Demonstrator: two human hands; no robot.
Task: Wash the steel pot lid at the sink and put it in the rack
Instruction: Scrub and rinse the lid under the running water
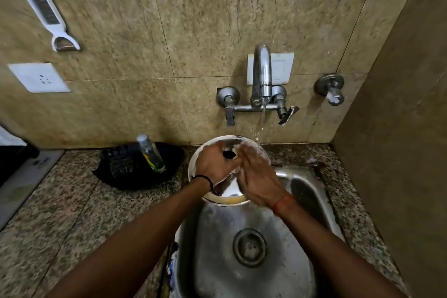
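Note:
The round steel pot lid is tilted over the back of the steel sink, under the water running from the tap. My left hand grips the lid's black knob at its centre. With straight fingers, my right hand lies flat against the lid's wet right side. No rack shows in this view.
A clear bottle stands on a black cloth on the granite counter left of the sink. A white peeler and a socket are on the tiled wall. A side wall closes in on the right.

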